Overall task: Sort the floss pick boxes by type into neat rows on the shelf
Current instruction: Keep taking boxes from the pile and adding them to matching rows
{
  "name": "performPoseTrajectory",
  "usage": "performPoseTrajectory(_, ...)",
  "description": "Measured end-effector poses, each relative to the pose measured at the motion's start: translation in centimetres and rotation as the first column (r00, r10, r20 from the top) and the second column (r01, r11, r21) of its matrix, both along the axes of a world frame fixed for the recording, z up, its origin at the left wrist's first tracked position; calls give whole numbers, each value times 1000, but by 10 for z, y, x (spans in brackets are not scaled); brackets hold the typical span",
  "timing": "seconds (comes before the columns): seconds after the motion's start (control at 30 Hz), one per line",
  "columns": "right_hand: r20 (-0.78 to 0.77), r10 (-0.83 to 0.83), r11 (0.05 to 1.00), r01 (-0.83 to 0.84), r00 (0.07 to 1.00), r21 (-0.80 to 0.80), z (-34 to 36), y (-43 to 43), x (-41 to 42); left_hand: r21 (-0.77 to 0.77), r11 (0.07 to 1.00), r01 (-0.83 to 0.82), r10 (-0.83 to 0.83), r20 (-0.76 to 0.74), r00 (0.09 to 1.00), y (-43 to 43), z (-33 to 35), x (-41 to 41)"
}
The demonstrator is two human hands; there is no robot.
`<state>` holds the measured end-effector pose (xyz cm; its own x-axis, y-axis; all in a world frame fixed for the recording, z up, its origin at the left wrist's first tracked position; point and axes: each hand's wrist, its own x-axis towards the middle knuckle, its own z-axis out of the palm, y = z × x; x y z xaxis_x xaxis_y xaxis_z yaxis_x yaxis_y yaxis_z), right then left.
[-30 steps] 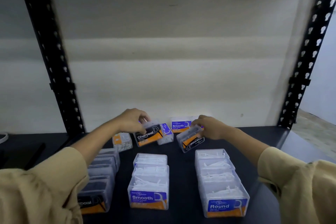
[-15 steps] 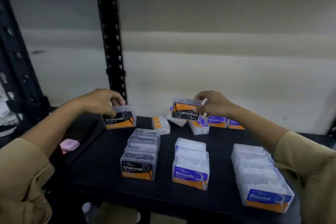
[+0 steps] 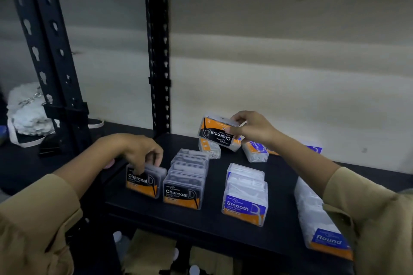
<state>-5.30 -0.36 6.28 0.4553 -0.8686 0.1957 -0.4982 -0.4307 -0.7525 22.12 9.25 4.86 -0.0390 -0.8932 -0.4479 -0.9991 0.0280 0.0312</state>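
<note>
Gripping clear rectangular Charcoal box [image 3: 214, 135]

Charcoal boxes [image 3: 182, 190]: black-and-orange labels, white lettering. Smooth box [image 3: 244, 204] and Round box [image 3: 328, 241]: blue-and-orange labels. Shelf [image 3: 212, 225]: black.

Labels read: Charcoal box [image 3: 143, 182], Smooth box [image 3: 244, 207], Round box [image 3: 328, 241].

Glossy clear plastic and a smooth printed label clad the Charcoal floss pick box [image 3: 182, 194] on a matt black shelf [image 3: 212, 223], framed by black-painted perforated metal uprights [image 3: 157, 51] and khaki cloth sleeves [image 3: 33, 219].
</note>
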Motion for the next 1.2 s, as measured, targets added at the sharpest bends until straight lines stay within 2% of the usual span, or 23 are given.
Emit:
performPoseTrajectory(0.3, 64, 0, 999, -4, 998, 51, -4, 2, -7, 190, 981, 33, -39, 27, 999, -4, -1, -14)
performPoseTrajectory(0.37, 81, 1, 998, -6, 997, 62, -5, 2, -7, 203, 979, 28, -18, -49, 999, -5, 1, -15)
performPoseTrajectory(0.47, 124, 10, 996, -21, 992, 84, -6, 3, -4, 15, 1000, -13, 17, -314, 949, -8, 8, -19)
performPoseTrajectory(0.53, 162, 26, 993, -43, 987, 106, -6, 5, 0, -119, 988, -96, 24, -499, 866, -10, 12, -23)
performPoseTrajectory(0.6, 199, 42, 989, -70, 979, 132, -7, 8, 7, -170, 967, -192, 40, -638, 769, -13, 14, -27)
performPoseTrajectory(0.73, 273, 64, 976, -118, 960, 183, -8, 12, 24, -123, 916, -381, 82, -874, 478, -16, 15, -35)
performPoseTrajectory(0.8, 311, 68, 968, -138, 948, 210, -8, 15, 31, -88, 885, -457, 81, -938, 337, -18, 13, -38)
performPoseTrajectory(0.87, 344, 71, 958, -160, 936, 236, -9, 17, 37, -67, 852, -520, 68, -969, 235, -18, 12, -40)
performPoseTrajectory(1.0, 366, 89, 945, -195, 926, 262, -12, 20, 46, -70, 815, -575, 10, -991, 135, -16, 16, -36)
performPoseTrajectory(1.07, 345, 110, 948, -203, 932, 247, -13, 21, 48, -103, 793, -600, -23, -990, 140, -14, 21, -32)
performPoseTrajectory(1.1, 321, 118, 951, -200, 940, 236, -14, 22, 49, -140, 781, -609, -41, -984, 172, -13, 23, -30)
performPoseTrajectory(1.13, 291, 123, 955, -193, 949, 226, -14, 22, 49, -191, 767, -613, -58, -971, 231, -11, 26, -28)
performPoseTrajectory(1.2, 237, 127, 962, -178, 963, 206, -17, 24, 50, -339, 735, -587, -78, -903, 423, -9, 30, -21)
